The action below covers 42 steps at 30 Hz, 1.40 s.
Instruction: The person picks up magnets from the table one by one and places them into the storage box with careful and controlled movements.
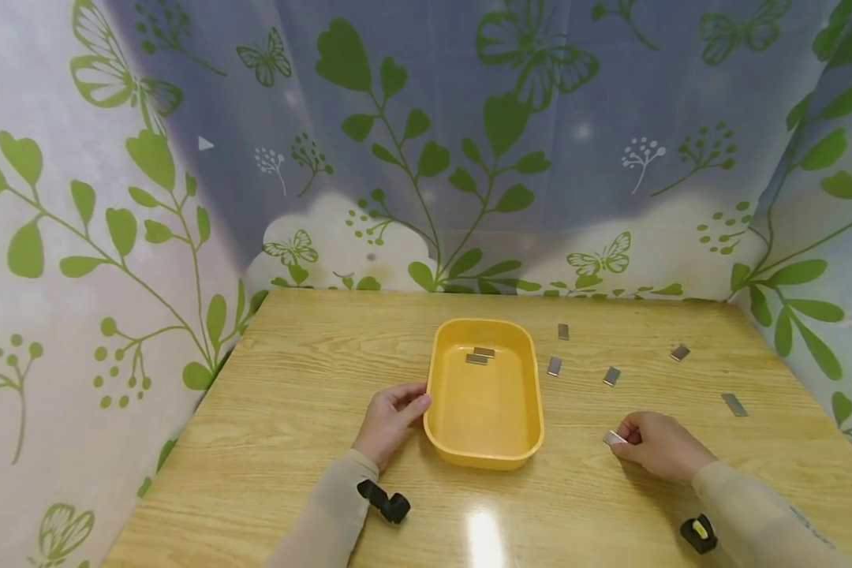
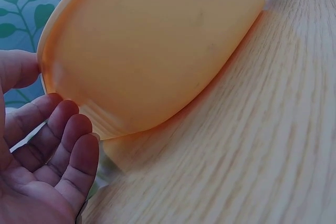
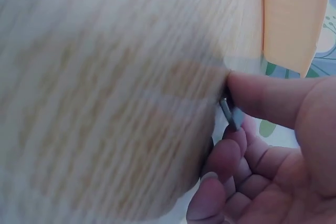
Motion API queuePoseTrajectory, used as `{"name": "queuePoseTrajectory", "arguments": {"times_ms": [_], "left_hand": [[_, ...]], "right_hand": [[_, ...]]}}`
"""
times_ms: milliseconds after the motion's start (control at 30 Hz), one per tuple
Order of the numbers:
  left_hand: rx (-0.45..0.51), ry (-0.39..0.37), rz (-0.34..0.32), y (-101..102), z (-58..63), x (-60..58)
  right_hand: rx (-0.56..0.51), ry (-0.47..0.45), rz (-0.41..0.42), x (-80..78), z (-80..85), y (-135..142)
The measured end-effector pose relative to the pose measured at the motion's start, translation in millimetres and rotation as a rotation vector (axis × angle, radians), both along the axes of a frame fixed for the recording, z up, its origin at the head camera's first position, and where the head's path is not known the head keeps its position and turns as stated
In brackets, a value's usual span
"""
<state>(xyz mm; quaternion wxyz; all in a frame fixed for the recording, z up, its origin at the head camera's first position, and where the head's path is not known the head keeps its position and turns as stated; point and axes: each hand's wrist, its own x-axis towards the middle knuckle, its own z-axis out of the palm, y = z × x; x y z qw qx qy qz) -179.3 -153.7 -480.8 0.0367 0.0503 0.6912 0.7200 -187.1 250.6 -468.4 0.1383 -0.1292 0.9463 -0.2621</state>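
I pinch a small rectangular metal plate [image 1: 614, 438] between the thumb and fingers of my right hand [image 1: 659, 445], to the right of the yellow bin [image 1: 479, 418]; whether it touches the wood-grain table [image 1: 305, 379], I cannot tell. My left hand [image 1: 389, 422] holds the bin's left side, thumb at the rim, fingertips against the outer wall. Two matching plates [image 1: 476, 360] lie together inside, near the far end. Five loose plates [image 1: 611, 376] lie scattered to the bin's right. Beyond hangs a leaf-and-butterfly curtain [image 1: 582, 158].

Curtained-off workspace, leafy drapes [image 1: 397, 229], wooden table [image 1: 312, 355]
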Motion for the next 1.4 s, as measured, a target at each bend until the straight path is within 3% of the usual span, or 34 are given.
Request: {"name": "queuePoseTrajectory", "arguments": {"times_ms": [500,767,1400], "left_hand": [[0.000,-0.006,-0.009,1,-0.2,-0.5],[0.000,-0.007,0.000,2,1.3,1.0],[0.006,-0.008,0.004,1,1.5,1.3]], "right_hand": [[0.033,0.061,0.013,3.4,-4.9,-1],[0.061,0.118,0.007,3.6,3.4,0],[0.117,0.112,0.035,0.4,5.7,2]]}}
